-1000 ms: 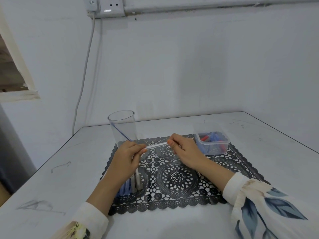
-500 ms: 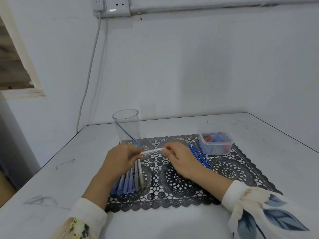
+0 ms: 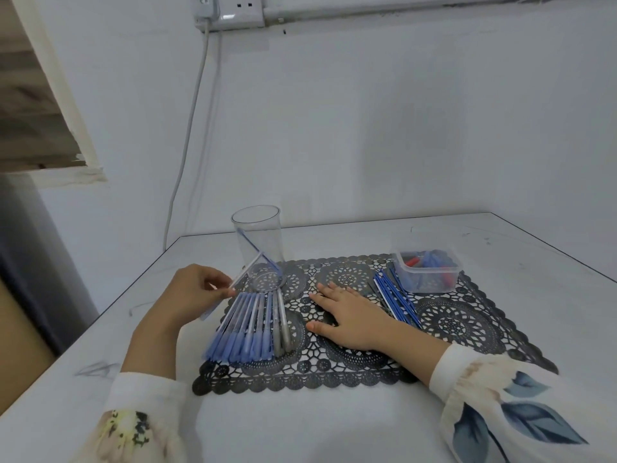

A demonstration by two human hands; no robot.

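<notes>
My left hand (image 3: 197, 289) pinches a clear pen barrel (image 3: 245, 270) that slants up toward a clear plastic cup (image 3: 257, 242). One blue refill leans inside the cup. A row of several capped blue pens (image 3: 248, 325) lies on the black lace mat (image 3: 350, 362) just right of my left hand. My right hand (image 3: 350, 315) rests flat on the mat with fingers spread, holding nothing. A bunch of blue refills (image 3: 395, 299) lies to its right.
A small clear tub (image 3: 425, 270) with blue and red pen parts stands at the mat's back right corner. The white table (image 3: 300, 422) meets the wall behind. A cable (image 3: 187, 142) hangs from a wall socket (image 3: 230, 10). The table's left edge is close to my left arm.
Both hands held the barrel between them before. My right hand has let go and dropped flat onto the mat; my left hand moved left, tilting the barrel toward the cup. The camera shifted.
</notes>
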